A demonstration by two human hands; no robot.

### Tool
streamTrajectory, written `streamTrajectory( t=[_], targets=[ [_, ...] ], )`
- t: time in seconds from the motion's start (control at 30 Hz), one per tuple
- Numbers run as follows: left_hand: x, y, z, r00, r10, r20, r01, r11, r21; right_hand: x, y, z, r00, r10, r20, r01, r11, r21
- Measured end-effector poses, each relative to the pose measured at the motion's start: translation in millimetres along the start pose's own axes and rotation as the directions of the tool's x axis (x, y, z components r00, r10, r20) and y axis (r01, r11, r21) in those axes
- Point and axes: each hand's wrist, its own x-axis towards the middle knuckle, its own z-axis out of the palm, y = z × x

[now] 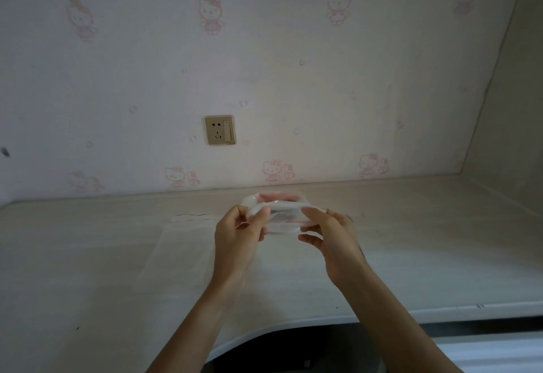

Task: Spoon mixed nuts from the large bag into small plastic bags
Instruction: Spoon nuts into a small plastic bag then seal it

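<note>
At frame centre one small clear plastic zip bag (pixel 276 214) with a red strip is pinched at its mouth by the left hand (pixel 235 234) and right hand (pixel 329 237), and appears empty. One flat clear bag (pixel 182 234) lies left on the pale worktop (pixel 411 240). No nuts, spoon or large bag are seen; filling is judged unstarted.

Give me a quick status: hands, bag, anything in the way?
Left hand and right hand both pinching small clear bag, mouth pulled open. No nuts visible inside. Another clear bag flat on counter, left.
</note>
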Motion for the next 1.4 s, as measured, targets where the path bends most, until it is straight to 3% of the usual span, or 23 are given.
streamTrajectory(
  t=[0.13, 0.27, 0.33, 0.4, 0.47, 0.5, 0.6, 0.7, 0.8, 0.9, 0.97, 1.07, 1.23, 1.4],
  targets=[
    [4, -5, 1, 0.999, -0.003, -0.044, 0.003, 1.000, -0.015, 0, 2, 5, 0.992, -0.003, -0.126, -0.002, 0.999, -0.037],
    [10, -13, -6, 0.996, -0.063, -0.057, 0.060, 0.997, -0.053, -1, 1, 0, 0.994, -0.027, -0.106, 0.018, 0.996, -0.084],
    [8, -16, -10, 0.998, 0.023, -0.057, -0.022, 0.999, 0.027, -3, 1, -3, 0.995, -0.042, -0.094, 0.033, 0.995, -0.099],
    [8, -19, -13, 0.973, 0.225, -0.059, -0.205, 0.950, 0.236, -4, 0, -3, 0.996, -0.027, -0.087, 0.023, 0.998, -0.051],
    [8, -20, -15, 0.928, 0.370, -0.039, -0.325, 0.858, 0.398, -5, 0, -4, 0.998, 0.014, -0.065, -0.010, 0.998, 0.064],
    [8, -19, -15, 0.930, 0.364, -0.042, -0.319, 0.862, 0.395, -5, 1, -5, 0.998, 0.036, -0.044, -0.029, 0.990, 0.140],
    [7, -16, -14, 0.986, 0.149, -0.068, -0.140, 0.981, 0.131, -5, 2, -7, 0.995, 0.078, 0.057, -0.091, 0.956, 0.278],
    [8, -12, -11, 0.994, -0.096, -0.052, 0.090, 0.989, -0.120, -4, 6, -7, 0.989, 0.066, 0.129, -0.105, 0.940, 0.323],
    [10, -9, -11, 0.954, -0.288, 0.084, 0.299, 0.893, -0.336, -1, 9, -7, 0.989, 0.069, 0.133, -0.116, 0.914, 0.389],
    [14, -4, -15, 0.882, -0.394, 0.260, 0.472, 0.714, -0.518, 1, 11, -8, 0.974, 0.160, 0.158, -0.213, 0.883, 0.418],
    [17, -2, -19, 0.838, -0.419, 0.349, 0.545, 0.635, -0.548, 3, 12, -9, 0.969, 0.184, 0.164, -0.235, 0.891, 0.389],
    [16, -5, -21, 0.788, -0.457, 0.413, 0.614, 0.635, -0.468, 2, 9, -10, 0.970, 0.167, 0.174, -0.213, 0.932, 0.294],
    [14, -5, -17, 0.782, -0.518, 0.347, 0.622, 0.682, -0.384, 3, 7, -7, 0.957, 0.196, 0.215, -0.233, 0.959, 0.164],
    [13, -2, -16, 0.747, -0.551, 0.371, 0.664, 0.645, -0.379, 5, 6, -8, 0.931, 0.259, 0.258, -0.318, 0.922, 0.222]
  ],
)
